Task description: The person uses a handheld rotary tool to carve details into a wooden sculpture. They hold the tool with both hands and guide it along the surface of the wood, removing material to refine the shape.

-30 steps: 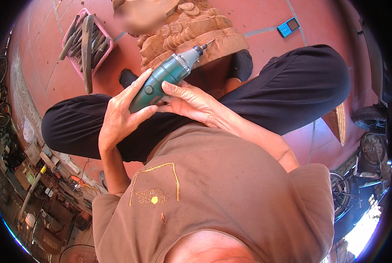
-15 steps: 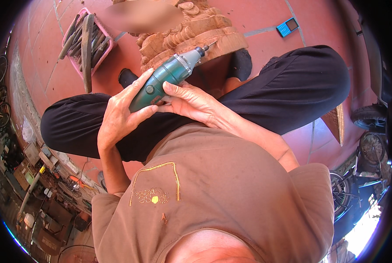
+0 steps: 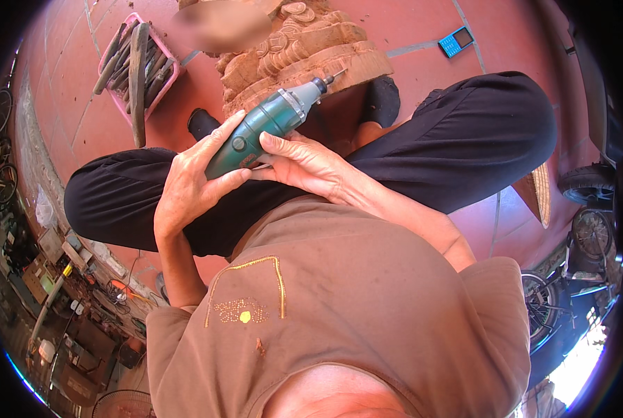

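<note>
Over my lap I hold a green and grey rotary tool (image 3: 270,124), tilted with its thin bit toward the upper right. My left hand (image 3: 198,173) wraps the rear of its body from the left, thumb underneath. From the right, my right hand (image 3: 303,161) cradles the tool's lower side, thumb laid along the casing and the other fingers partly hidden beneath. Just beyond lies a carved wooden piece (image 3: 304,59) with scrolled relief. The bit overlaps the carving's near edge in view; whether it touches the wood I cannot tell.
A pink basket (image 3: 176,72) full of long-handled carving tools stands at the far left. On the red tiled floor, a blue keypad phone (image 3: 456,42) lies at the far right. Clutter lines the left side, and wheels (image 3: 543,306) show at the right.
Both hands and the rotary tool stay almost in place. The bit end appears very slightly shifted.
</note>
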### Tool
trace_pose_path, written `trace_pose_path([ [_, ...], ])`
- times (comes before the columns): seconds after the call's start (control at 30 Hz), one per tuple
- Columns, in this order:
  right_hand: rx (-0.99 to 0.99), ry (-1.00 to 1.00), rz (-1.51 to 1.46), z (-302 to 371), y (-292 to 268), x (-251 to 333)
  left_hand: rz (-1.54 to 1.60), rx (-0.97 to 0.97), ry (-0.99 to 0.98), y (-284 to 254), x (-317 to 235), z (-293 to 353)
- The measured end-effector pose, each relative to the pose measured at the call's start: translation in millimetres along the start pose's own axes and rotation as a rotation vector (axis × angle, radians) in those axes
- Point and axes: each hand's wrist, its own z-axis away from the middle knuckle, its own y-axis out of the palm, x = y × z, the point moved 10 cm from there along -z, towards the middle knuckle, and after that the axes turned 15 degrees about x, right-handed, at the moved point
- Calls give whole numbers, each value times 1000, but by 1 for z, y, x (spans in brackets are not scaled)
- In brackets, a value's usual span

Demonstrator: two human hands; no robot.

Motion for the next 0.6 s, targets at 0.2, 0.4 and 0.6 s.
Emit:
trace_pose_path([
  [0.2,-13,22,-17,2,-3,-3,4,8,-7,2,0,1],
  [0.4,32,12,-9,4,4,-2,-7,14,11,3,1,1],
  [0.6,28,12,-31,7,2,-5,-7,30,13,4,-1,2],
])
